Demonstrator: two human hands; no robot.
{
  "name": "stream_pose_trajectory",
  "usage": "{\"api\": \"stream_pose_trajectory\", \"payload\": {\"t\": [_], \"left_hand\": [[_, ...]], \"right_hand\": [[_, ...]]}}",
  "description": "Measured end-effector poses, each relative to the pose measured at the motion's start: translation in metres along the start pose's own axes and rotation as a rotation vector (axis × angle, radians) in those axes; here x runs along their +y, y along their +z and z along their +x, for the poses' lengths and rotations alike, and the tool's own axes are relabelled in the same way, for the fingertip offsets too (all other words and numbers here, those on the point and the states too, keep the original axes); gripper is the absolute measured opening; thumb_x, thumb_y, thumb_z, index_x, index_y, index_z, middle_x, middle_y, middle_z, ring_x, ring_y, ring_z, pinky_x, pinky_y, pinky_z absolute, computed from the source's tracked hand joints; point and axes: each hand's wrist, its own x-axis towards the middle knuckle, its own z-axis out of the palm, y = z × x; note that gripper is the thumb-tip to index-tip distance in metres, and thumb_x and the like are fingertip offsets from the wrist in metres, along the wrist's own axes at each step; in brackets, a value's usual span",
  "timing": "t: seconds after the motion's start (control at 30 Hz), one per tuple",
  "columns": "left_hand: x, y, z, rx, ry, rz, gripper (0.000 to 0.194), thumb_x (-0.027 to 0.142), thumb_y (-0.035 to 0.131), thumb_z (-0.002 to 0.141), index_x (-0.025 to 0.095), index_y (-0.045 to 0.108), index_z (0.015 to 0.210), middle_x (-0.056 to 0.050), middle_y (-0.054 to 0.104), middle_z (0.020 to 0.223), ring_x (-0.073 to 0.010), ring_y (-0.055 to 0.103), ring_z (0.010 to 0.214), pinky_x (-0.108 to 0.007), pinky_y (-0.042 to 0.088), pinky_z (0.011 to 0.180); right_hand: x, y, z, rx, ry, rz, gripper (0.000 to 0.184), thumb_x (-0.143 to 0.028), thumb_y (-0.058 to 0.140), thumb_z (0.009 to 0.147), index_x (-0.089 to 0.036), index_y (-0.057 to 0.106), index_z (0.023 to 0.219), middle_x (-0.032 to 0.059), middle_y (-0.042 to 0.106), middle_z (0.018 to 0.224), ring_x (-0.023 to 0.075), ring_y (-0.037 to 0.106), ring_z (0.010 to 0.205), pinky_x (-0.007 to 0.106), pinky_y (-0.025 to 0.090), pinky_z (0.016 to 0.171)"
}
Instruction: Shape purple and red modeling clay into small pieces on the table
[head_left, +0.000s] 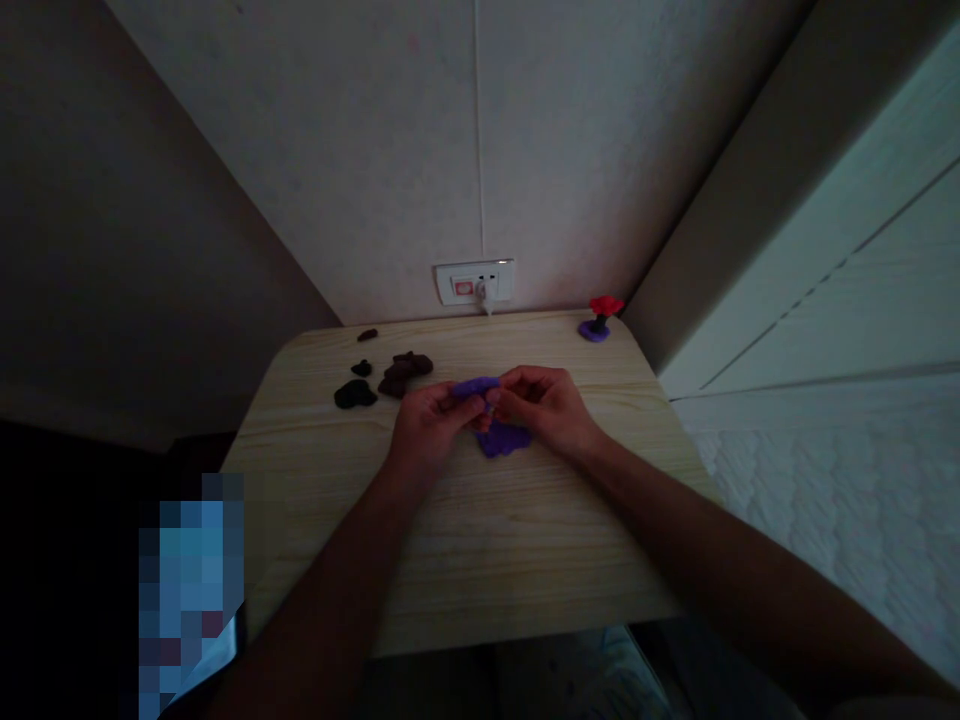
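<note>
Both my hands meet over the middle of a small light wooden table (480,540). My left hand (427,425) and my right hand (544,405) each pinch a lump of purple modelling clay (501,438) between them. One part of the purple clay stretches across the top between the fingertips, and another part hangs below, at or just above the tabletop.
Several dark brown clay pieces (390,378) lie at the table's back left. A small figure with a red top on a purple base (598,320) stands at the back right corner. A wall socket (474,282) sits behind the table. A quilted white bed (847,500) borders the right side.
</note>
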Motion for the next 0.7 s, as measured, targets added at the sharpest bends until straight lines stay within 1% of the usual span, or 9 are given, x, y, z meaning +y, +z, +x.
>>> {"api": "stream_pose_trajectory", "payload": {"t": [0.07,0.13,0.2,0.27,0.37,0.47,0.57,0.7], "left_hand": [[0.0015,0.0003,-0.0008,0.017,0.017,0.024,0.024,0.031,0.09,0.067,0.013,0.079,0.08,-0.005,0.077,0.067,-0.0161,0.069,0.057,-0.03,0.059,0.062],[0.0029,0.0009,-0.0018,0.023,0.008,0.039,0.025,0.032,0.091,0.065,0.013,0.078,0.075,-0.005,0.076,0.064,-0.0167,0.069,0.055,-0.03,0.059,0.059],[0.0034,0.001,-0.0027,0.017,-0.024,0.051,0.026,0.032,0.092,0.063,0.013,0.079,0.074,-0.006,0.078,0.067,-0.0182,0.07,0.055,-0.031,0.061,0.059],[0.0027,0.0004,-0.0029,0.0,-0.052,0.05,0.026,0.033,0.091,0.066,0.013,0.08,0.079,-0.008,0.08,0.073,-0.0194,0.074,0.06,-0.032,0.064,0.065],[0.001,-0.0012,-0.0023,-0.039,-0.083,0.009,0.028,0.035,0.089,0.07,0.013,0.081,0.085,-0.009,0.081,0.077,-0.0205,0.076,0.066,-0.035,0.066,0.073],[0.0004,-0.0016,-0.0019,-0.063,-0.105,-0.012,0.031,0.038,0.089,0.07,0.012,0.081,0.086,-0.01,0.081,0.077,-0.0218,0.077,0.066,-0.038,0.067,0.075],[0.0012,-0.0005,-0.0027,-0.059,-0.09,0.017,0.028,0.036,0.088,0.07,0.012,0.08,0.083,-0.011,0.081,0.077,-0.0231,0.078,0.067,-0.038,0.067,0.075],[0.0025,0.0009,-0.0033,-0.036,-0.054,0.048,0.027,0.036,0.087,0.071,0.013,0.077,0.079,-0.01,0.08,0.073,-0.0227,0.076,0.063,-0.038,0.067,0.07]], "right_hand": [[0.0,0.0009,-0.0018,-0.063,0.002,0.014,0.044,-0.047,0.095,0.062,-0.017,0.076,0.088,0.0008,0.075,0.069,0.014,0.069,0.062,0.026,0.055,0.061],[-0.0003,0.0006,-0.0032,-0.087,-0.016,-0.031,0.041,-0.048,0.093,0.064,-0.017,0.077,0.085,0.0017,0.074,0.071,0.0149,0.069,0.064,0.027,0.055,0.061],[-0.0001,-0.0011,-0.0034,-0.058,-0.048,-0.102,0.037,-0.048,0.093,0.065,-0.016,0.078,0.076,0.0014,0.071,0.07,0.0133,0.065,0.061,0.026,0.052,0.058],[0.0007,-0.0033,-0.0025,-0.027,-0.043,-0.13,0.036,-0.049,0.093,0.065,-0.016,0.079,0.072,0.0008,0.069,0.067,0.0118,0.062,0.059,0.025,0.05,0.056],[0.0025,-0.0061,-0.0002,0.002,0.009,-0.1,0.039,-0.051,0.093,0.063,-0.015,0.079,0.07,0.0014,0.071,0.063,0.0124,0.062,0.058,0.026,0.052,0.058],[0.0024,-0.0073,0.001,0.029,0.038,-0.087,0.042,-0.054,0.093,0.061,-0.015,0.078,0.068,0.0021,0.072,0.061,0.0139,0.064,0.057,0.028,0.055,0.059],[-0.0003,-0.0069,0.0006,0.021,0.049,-0.083,0.044,-0.055,0.093,0.06,-0.015,0.076,0.065,0.0024,0.071,0.06,0.0143,0.065,0.055,0.028,0.056,0.057],[-0.0031,-0.0049,-0.0004,-0.006,0.043,-0.078,0.044,-0.055,0.092,0.062,-0.014,0.076,0.068,0.0025,0.071,0.061,0.0138,0.065,0.057,0.027,0.056,0.058]]}}
